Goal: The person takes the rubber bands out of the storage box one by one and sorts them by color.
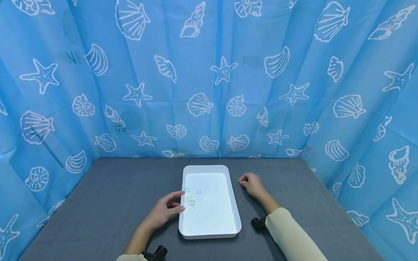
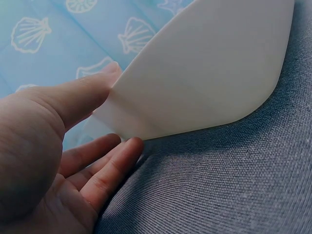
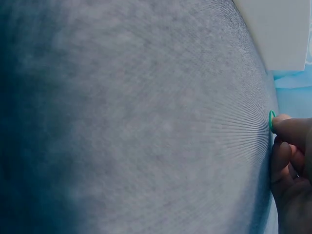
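Observation:
A white rectangular tray (image 1: 215, 217) lies on the grey cloth. My left hand (image 1: 164, 211) holds its left side, the thumb (image 2: 100, 85) at the rim and other fingers low on the outer wall in the left wrist view. Inside the tray, near that side, several thin rings (image 1: 192, 203) in green and yellow lie loosely, some overlapping. To the right of the tray, my right hand (image 1: 253, 184) is low over the cloth. Its thumb and finger pinch a small green ring (image 3: 272, 121), which looks like a rubber band, in the right wrist view.
Grey cloth (image 1: 130, 188) covers the table around the tray. A blue curtain (image 1: 209, 90) with white shells and starfish hangs behind and at both sides. Each wrist wears a black device, such as the right one (image 1: 258, 223).

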`<state>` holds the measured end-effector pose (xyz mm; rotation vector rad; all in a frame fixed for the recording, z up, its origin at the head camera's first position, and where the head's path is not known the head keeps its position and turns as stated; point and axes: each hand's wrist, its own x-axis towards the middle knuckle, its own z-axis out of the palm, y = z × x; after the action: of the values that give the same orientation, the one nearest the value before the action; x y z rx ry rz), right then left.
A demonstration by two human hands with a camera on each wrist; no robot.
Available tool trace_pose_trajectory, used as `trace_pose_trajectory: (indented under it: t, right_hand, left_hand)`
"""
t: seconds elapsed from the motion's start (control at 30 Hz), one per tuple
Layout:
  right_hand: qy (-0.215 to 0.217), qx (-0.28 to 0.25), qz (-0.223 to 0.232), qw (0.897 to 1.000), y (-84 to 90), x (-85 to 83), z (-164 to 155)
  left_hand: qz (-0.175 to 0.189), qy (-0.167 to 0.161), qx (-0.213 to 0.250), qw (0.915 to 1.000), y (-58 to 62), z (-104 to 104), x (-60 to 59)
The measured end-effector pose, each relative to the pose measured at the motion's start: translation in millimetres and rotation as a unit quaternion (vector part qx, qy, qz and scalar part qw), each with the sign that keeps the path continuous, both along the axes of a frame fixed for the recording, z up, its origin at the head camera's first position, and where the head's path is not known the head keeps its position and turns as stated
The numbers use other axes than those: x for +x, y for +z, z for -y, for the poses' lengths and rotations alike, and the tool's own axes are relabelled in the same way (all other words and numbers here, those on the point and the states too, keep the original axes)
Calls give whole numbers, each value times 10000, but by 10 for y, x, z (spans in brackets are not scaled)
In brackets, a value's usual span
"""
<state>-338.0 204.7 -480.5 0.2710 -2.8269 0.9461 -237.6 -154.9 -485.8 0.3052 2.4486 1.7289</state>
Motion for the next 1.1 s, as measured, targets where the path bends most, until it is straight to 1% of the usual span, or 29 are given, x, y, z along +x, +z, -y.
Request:
trace_pose_trajectory:
  t: [0.27, 0.3, 0.33, 0.53, 0.57, 0.6, 0.67, 0.73, 0.83, 0.97, 1.1]
  right_hand:
    - [-106, -31, 2, 9999, -11, -24, -9]
    - [-146, -91, 34, 9998, -9, -24, -10]
    - [-179, -151, 47, 9997, -10, -25, -15]
    - [-313, -574, 34, 9979, -16, -39, -52]
    - [-316, -668, 68, 9972, -12, -40, -52]
    - [-338, -793, 157, 9962, -2, -40, -50]
    - [-413, -1155, 459, 9914, 29, -39, -35]
    - [-467, -1509, 811, 9841, 71, -42, -21]
    - [-502, -1860, 1211, 9738, 139, -61, -8]
    - [-485, -2102, 1452, 9656, 240, -98, 12]
    - [-406, -2466, 1629, 9545, 366, -130, 62]
  left_hand:
    - [-9, 44, -53, 10000, 3, -17, -11]
    - [5, 49, -56, 10000, 10, -23, -11]
    - [25, 62, -55, 10000, 44, -35, 2]
    - [15, 54, -88, 9999, 35, -31, -11]
    - [1, 47, -90, 9999, 1, -21, -25]
    - [-3, 43, -94, 9999, 5, -17, -22]
    - [0, 41, -117, 9999, 2, -11, -21]
    - [9, 37, -132, 9999, -2, -4, -15]
    - [0, 8, -102, 9999, -13, 3, -8]
    - [-30, -38, -78, 10000, -34, 9, -6]
    - [15, -39, -106, 9999, -34, 15, -8]
